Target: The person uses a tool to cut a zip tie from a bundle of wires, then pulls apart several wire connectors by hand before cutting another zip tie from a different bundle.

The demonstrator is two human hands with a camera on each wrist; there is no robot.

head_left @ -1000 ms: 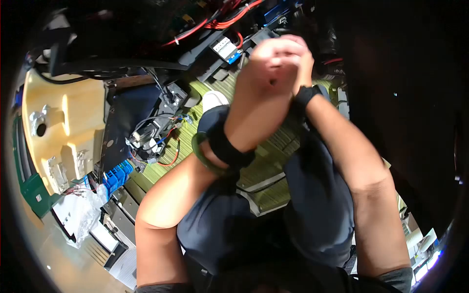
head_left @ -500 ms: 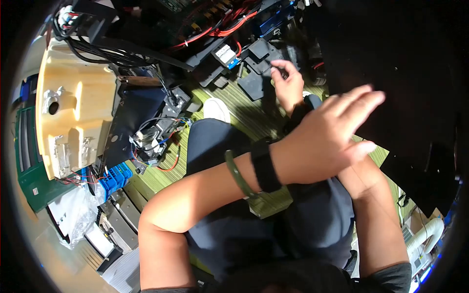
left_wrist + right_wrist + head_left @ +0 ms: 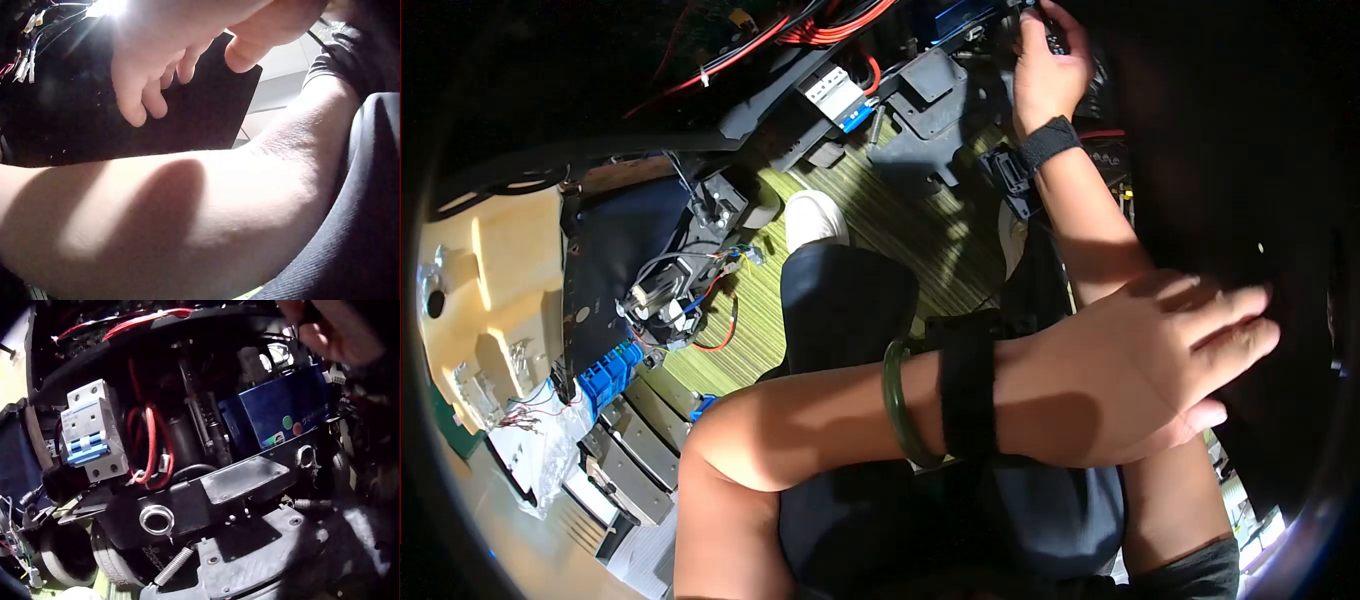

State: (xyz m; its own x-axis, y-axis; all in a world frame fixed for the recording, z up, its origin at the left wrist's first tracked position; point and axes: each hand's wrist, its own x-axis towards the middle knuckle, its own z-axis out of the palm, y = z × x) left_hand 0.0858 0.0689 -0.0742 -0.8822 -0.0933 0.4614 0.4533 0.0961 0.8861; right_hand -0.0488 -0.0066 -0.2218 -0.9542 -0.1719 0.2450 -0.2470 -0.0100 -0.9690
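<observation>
My left hand (image 3: 1120, 370) crosses over the right forearm (image 3: 1100, 230), with a green bangle (image 3: 897, 400) and a black strap on its wrist. Its fingers (image 3: 131, 103) hang relaxed in the left wrist view, in front of a black panel (image 3: 194, 119). My right hand (image 3: 1052, 85) reaches into the machine at the top, thumb and fingers bent toward each other. In the right wrist view it is at the upper right, near a blue metal box (image 3: 275, 412) and some cables. I cannot tell whether its fingertips grip anything there.
A circuit breaker (image 3: 87, 431) with blue levers sits beside red cables (image 3: 150, 447). A grey metal plate (image 3: 256, 556) and springs lie below. At left are a wired mechanism (image 3: 665, 290), a blue crate (image 3: 610, 372) and a yellowish shell (image 3: 495, 290). Large black panels stand at right.
The hands were together a second ago, then parted. My right hand has moved up into the machine, while the left has swung right and down over the right forearm.
</observation>
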